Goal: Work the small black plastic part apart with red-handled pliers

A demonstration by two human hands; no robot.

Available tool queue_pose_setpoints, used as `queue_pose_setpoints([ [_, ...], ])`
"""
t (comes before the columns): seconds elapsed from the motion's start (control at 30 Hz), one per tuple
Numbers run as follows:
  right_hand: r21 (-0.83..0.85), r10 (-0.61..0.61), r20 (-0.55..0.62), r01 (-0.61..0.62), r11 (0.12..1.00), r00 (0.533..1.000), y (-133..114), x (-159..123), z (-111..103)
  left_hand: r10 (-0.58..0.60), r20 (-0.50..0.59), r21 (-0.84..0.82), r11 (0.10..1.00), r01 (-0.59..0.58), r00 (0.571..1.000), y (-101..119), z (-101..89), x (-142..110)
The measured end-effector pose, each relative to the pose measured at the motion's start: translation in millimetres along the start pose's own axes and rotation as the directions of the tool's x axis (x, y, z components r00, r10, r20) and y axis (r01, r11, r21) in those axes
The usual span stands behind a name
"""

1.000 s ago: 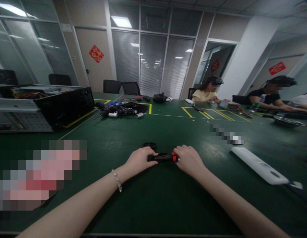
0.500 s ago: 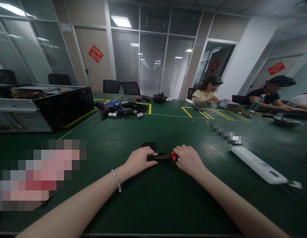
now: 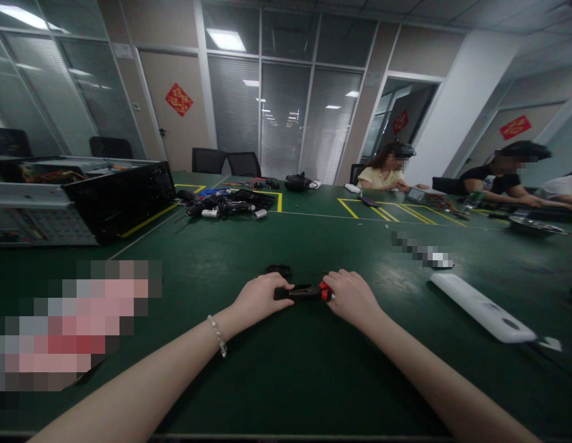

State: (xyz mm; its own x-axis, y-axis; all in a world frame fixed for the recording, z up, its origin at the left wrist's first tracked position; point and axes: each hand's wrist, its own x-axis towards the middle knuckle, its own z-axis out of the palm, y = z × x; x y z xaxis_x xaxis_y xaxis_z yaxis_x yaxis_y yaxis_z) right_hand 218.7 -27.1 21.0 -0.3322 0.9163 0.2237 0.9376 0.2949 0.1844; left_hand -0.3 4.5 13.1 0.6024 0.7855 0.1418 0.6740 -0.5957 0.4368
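Note:
My right hand [image 3: 355,298] is closed around the red handles of a pair of pliers [image 3: 308,292]. The dark jaws point left, toward my left hand [image 3: 261,298]. Between the thumb and fingers of that hand is a small black piece [image 3: 281,293], which the plier tips meet; its exact kind I cannot make out. Just beyond my left fingers another small black part [image 3: 279,269] lies on the table. A beaded bracelet circles my left wrist.
An opened computer case [image 3: 124,200] stands at the left. Cables and a drill-like tool [image 3: 221,206] lie farther back. A white power strip [image 3: 486,311] is at the right on the green table [image 3: 286,381]. Several people sit at the far right.

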Motion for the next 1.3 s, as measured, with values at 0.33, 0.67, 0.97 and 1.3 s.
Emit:
queue_pose_setpoints([
  [0.33, 0.004, 0.000, 0.007, 0.000, 1.000, 1.000, 0.2, 0.5, -0.4, 0.010, -0.016, -0.008, 1.000, -0.010, 1.000, -2.3, 1.5, -0.2],
  [0.67, -0.009, 0.010, 0.028, -0.010, 1.000, 1.000, 0.1, 0.7, -2.6, -0.006, 0.001, -0.006, 1.000, 0.006, 1.000, -1.5, 1.3, 0.2],
  [0.97, 0.006, -0.002, 0.000, 0.002, 1.000, 1.000, 0.0, 0.2, -0.5, -0.012, 0.003, -0.007, 1.000, 0.012, 1.000, 0.2, -0.3, -0.3],
  [1.3, 0.007, -0.001, 0.004, 0.001, 1.000, 1.000, 0.8, -0.1, -0.2, 0.009, -0.003, -0.015, 1.000, -0.009, 1.000, -1.7, 0.3, 0.0],
])
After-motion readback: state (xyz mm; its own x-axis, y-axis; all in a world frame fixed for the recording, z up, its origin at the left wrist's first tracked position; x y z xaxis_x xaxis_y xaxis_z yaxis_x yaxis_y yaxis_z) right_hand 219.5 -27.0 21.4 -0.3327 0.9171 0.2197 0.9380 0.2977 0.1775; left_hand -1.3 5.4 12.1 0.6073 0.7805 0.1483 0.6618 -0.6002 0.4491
